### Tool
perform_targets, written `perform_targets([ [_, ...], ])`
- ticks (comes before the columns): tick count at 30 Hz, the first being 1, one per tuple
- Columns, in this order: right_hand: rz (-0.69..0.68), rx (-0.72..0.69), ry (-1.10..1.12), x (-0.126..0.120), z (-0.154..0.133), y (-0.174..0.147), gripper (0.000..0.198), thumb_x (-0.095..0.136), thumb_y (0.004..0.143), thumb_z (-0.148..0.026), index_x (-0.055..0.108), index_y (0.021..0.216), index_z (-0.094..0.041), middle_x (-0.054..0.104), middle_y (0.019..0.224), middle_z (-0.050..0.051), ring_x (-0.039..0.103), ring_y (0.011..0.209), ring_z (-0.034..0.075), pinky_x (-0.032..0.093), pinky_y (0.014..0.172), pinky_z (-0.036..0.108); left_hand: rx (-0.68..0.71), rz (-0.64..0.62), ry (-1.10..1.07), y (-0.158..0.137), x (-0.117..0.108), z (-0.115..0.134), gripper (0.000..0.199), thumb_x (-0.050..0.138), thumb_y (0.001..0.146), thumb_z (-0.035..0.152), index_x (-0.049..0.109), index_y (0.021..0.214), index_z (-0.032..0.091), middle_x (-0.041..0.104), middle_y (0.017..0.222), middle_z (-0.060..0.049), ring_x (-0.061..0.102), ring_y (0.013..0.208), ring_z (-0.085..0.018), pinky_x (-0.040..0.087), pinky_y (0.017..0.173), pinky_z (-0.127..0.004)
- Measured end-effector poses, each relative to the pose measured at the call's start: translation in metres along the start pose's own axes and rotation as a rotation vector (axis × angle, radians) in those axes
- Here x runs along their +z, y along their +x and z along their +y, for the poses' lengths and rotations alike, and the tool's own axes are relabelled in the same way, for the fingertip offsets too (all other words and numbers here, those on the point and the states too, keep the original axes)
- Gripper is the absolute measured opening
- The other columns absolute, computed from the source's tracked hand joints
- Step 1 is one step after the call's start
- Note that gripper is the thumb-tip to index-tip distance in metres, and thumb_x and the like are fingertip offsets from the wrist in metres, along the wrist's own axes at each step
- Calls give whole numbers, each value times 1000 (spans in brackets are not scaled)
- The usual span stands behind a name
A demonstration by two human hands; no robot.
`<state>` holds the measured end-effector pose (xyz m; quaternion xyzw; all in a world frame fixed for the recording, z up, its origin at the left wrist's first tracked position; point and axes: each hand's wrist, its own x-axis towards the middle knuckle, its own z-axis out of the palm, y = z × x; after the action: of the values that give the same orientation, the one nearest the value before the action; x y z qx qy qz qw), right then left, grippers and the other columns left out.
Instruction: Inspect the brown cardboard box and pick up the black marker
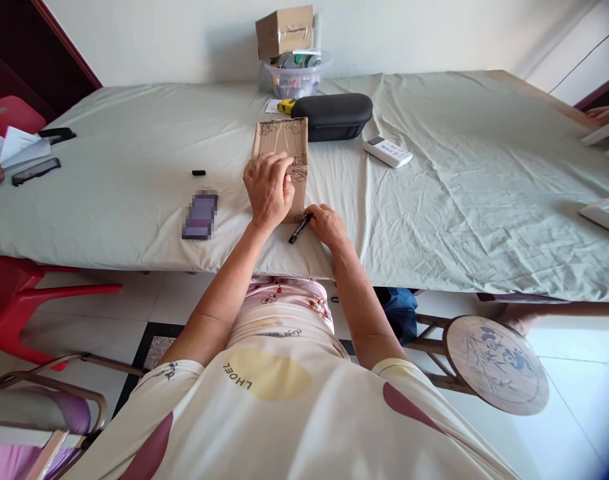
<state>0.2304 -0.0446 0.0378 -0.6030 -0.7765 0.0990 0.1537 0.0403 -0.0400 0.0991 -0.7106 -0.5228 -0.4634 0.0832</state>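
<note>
A brown cardboard box [283, 137] with black scribbles near its corners stands on the cloth in front of me. My left hand [270, 190] rests on it, fingers bent together over its upper edge and holding it. In my closed right hand [328, 225] is a black marker [301, 228], pinched near one end beside the box's lower right corner. Its other end slants down toward me, and the tip is hidden by my fingers. A small black marker cap [199, 173] lies apart on the cloth, left of the box.
A phone [200, 215] lies to the left. Behind the box are a black case [333, 115], a yellow tape measure [285, 107] and a filled plastic basket [297, 83]. A white device [388, 152] lies right. Other people's hands show at both table sides. A stool [497, 365] stands lower right.
</note>
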Motion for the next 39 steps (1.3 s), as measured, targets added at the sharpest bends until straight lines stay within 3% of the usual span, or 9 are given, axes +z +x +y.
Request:
perform_targets([
  [5, 10, -39, 57, 5, 4, 4, 49, 42, 96, -12, 73, 134, -16, 73, 122, 17, 68, 103, 29, 53, 95, 39, -26, -8, -21, -1, 0, -4, 38, 47, 106, 39, 65, 137, 26, 70, 149, -12, 53, 154, -30, 27, 137, -50],
  [11, 91, 160, 67, 7, 16, 8, 55, 40, 98, -12, 70, 144, -18, 70, 128, 18, 66, 113, 32, 50, 101, 43, -2, -9, -2, -2, 0, -6, 35, 46, 108, 42, 66, 133, 27, 69, 152, -11, 52, 155, -29, 26, 137, -49],
  [16, 48, 114, 63, 6, 14, 5, 54, 40, 101, -15, 73, 142, -25, 69, 131, 16, 66, 113, 32, 51, 100, 43, -21, -1, -1, -2, -1, -3, 33, 48, 107, 42, 66, 132, 28, 69, 151, -10, 53, 154, -28, 26, 137, -50],
  [24, 73, 147, 57, 4, 6, 3, 51, 34, 103, -21, 73, 136, -20, 72, 123, 16, 67, 105, 30, 52, 90, 40, -35, 8, 10, 3, 2, 5, 33, 57, 105, 50, 66, 129, 29, 72, 146, -10, 56, 150, -31, 29, 136, -53],
  [26, 140, 184, 90, 4, 5, 3, 50, 32, 104, -23, 70, 136, -18, 72, 122, 16, 68, 103, 29, 52, 88, 39, -31, 10, 15, 5, 5, 8, 32, 58, 105, 50, 66, 129, 30, 72, 145, -10, 56, 150, -31, 29, 136, -54],
  [30, 400, 217, 195, 2, 4, 4, 48, 27, 107, -28, 62, 138, -17, 69, 123, 16, 67, 109, 27, 53, 95, 39, -40, -24, -2, 10, 8, 13, 29, 58, 105, 48, 67, 126, 30, 72, 145, -10, 55, 150, -31, 29, 136, -54],
  [35, 729, 56, 337, 7, 1, -3, 52, 20, 109, -43, 53, 141, -19, 64, 122, 16, 68, 111, 27, 56, 104, 46, -39, -86, -12, 11, -2, 18, 28, 58, 105, 42, 65, 128, 29, 69, 150, -10, 53, 152, -31, 28, 136, -55],
  [37, 788, -24, 335, 11, -6, -9, 53, 16, 108, -43, 53, 141, -21, 63, 120, 15, 68, 117, 28, 55, 107, 50, -32, -108, 1, 10, -6, 18, 29, 59, 104, 39, 64, 130, 29, 67, 152, -11, 52, 154, -32, 28, 136, -56],
  [39, 748, -51, 266, 12, -15, -16, 54, 16, 109, -42, 55, 140, -23, 64, 122, 16, 67, 124, 30, 53, 108, 55, -24, -121, 5, 9, -9, 17, 30, 59, 104, 37, 63, 132, 29, 66, 154, -10, 51, 155, -31, 28, 136, -56],
])
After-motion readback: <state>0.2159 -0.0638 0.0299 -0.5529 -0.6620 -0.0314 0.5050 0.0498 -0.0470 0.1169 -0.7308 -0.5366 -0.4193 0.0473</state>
